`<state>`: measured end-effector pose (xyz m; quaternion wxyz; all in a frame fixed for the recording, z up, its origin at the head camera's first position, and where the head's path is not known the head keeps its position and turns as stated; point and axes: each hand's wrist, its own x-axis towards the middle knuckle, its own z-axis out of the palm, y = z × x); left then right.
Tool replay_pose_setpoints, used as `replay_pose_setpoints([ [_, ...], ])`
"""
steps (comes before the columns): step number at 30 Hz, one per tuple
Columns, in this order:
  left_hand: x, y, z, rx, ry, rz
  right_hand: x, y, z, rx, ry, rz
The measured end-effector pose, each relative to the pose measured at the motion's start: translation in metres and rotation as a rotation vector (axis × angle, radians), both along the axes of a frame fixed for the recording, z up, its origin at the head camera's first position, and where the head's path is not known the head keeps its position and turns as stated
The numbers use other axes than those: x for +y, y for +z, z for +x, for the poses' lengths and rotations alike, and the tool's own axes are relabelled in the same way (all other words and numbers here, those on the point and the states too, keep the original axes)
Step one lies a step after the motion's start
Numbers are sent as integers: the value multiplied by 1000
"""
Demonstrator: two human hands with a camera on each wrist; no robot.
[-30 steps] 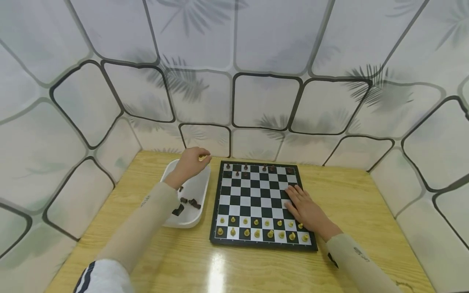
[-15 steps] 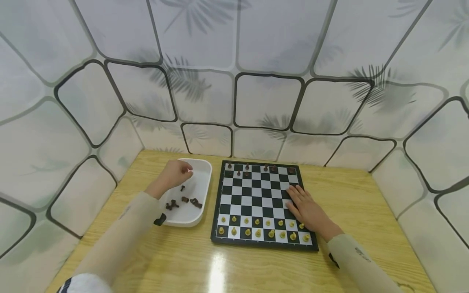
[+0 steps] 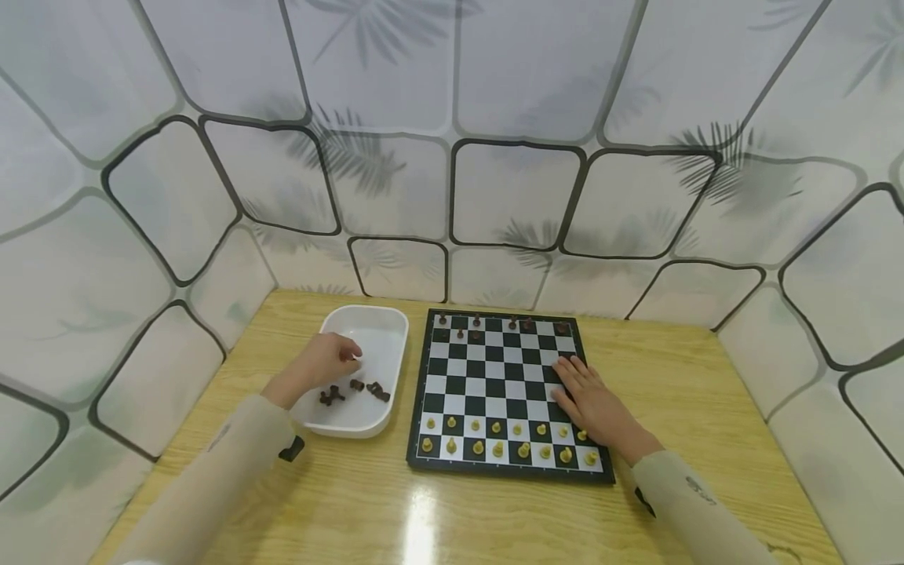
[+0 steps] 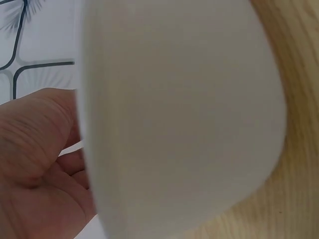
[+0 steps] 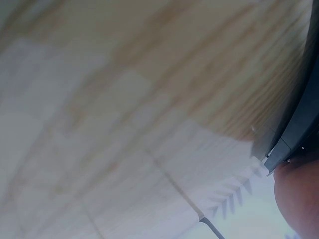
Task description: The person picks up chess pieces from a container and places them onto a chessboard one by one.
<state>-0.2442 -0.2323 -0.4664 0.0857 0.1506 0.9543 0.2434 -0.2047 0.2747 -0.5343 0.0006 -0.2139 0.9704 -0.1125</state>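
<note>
Enclosing walls: pale panels (image 3: 519, 196) with dark rounded outlines and grey palm fronds, standing behind and on both sides.
Wooden table: a yellow-grained surface (image 3: 671, 377) with a bright reflection near its front.
Chessboard: a black-and-white board (image 3: 494, 369) lying flat between the two hands, well apart from the left one and under the right one at its right edge.
Sleeves: beige cuffs (image 3: 667, 471) on both forearms, coming in from the front corners.
White tray: an oval-cornered tub (image 3: 381, 333) to the left of the board, just beside it, with the left hand reaching over its left side.
Right hand: resting (image 3: 593, 404) on the board's right edge, fingers extended and released.
Left hand: bent (image 3: 318, 365) over the tray, thumb and fingertips close together; whether they grasp a piece cannot be told.
Yellow pieces: two full rows (image 3: 497, 449) upright on the near side, the rightmost ones near the right hand.
Dark red pieces: a partial set (image 3: 476, 320) on the far two rows, well apart from the left hand.
Loose dark pieces: a few (image 3: 377, 391) lying on the tray floor, just below and beside the left hand.
</note>
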Motion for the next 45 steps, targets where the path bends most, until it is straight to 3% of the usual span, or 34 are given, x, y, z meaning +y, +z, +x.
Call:
replay_pose_setpoints([
  [5, 1, -5, 5, -71, -7, 18, 1, -1, 0, -2, 0, -1],
  [14, 8, -12, 12, -114, -69, 44, 0, -1, 1, 7, 2, 3],
  [26, 13, -20, 13, -111, -86, 21, 2, 0, -1, -3, 19, -17],
  [45, 15, -23, 15, -45, -119, -7, 2, -1, 0, -10, 12, -7],
])
